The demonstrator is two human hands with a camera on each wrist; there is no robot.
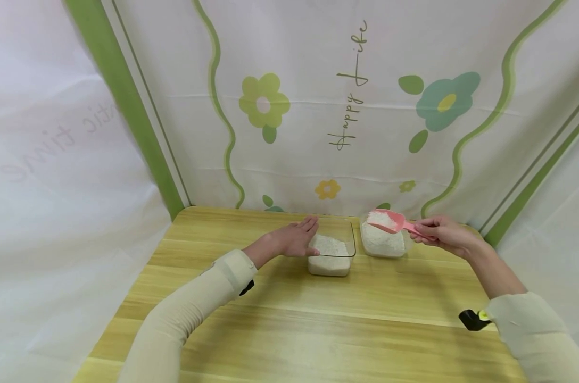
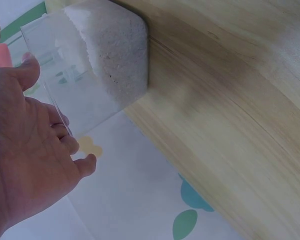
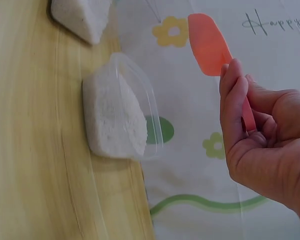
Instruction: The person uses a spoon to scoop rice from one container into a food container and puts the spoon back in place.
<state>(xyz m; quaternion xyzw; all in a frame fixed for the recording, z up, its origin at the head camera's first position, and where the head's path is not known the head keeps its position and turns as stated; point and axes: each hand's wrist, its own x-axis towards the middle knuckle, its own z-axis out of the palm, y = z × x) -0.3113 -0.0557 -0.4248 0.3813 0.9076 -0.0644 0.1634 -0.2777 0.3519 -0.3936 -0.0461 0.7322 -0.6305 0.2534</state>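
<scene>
In the head view, my right hand (image 1: 445, 234) grips the handle of a pink scoop (image 1: 392, 221). White powder lies in the scoop, which is above a clear plastic tub (image 1: 384, 243) filled with the same powder. The right wrist view shows the scoop's underside (image 3: 207, 47), with fingers and thumb around its handle. My left hand (image 1: 296, 239) rests at the left rim of a taller clear container (image 1: 331, 266), its fingers extended and thumb apart. Powder fills the lower part of that container. From the left wrist, the fingertips (image 2: 70, 144) are right at the rim.
Both containers stand near the back of a wooden table (image 1: 289, 330), side by side with a small gap. Behind it hangs a white curtain (image 1: 308, 159) printed with flowers and lettering. More curtain encloses both sides.
</scene>
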